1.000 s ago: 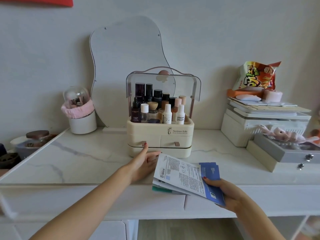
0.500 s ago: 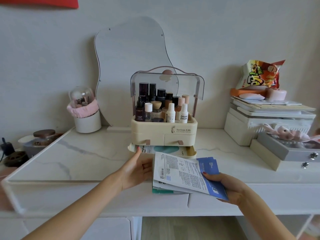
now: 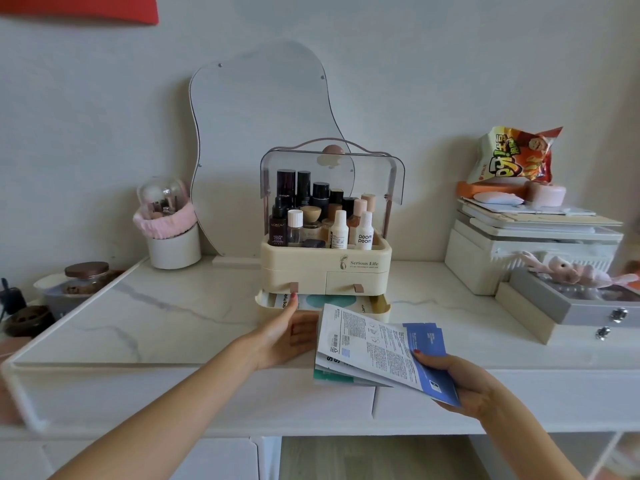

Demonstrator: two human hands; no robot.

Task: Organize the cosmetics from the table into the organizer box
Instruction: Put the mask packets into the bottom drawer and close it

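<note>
Sachets [image 3: 329, 301] lie inside organizer box [image 3: 325, 265] bottom drawer [image 3: 265, 302].

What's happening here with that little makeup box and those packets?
A person is tidying cosmetics into the cream organizer box on the marble table. Their left hand is at the bottom drawer, which is open and already holds packets. Their right hand holds a fan of sheet-mask packets, seemingly headed for that drawer. Bottles fill the top tray.

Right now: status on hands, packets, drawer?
Left hand open at the bottom drawer, pulled out. Right hand grips sheet-mask packets, fanned before the organizer box. Drawer already holds packets; path clear.
</note>
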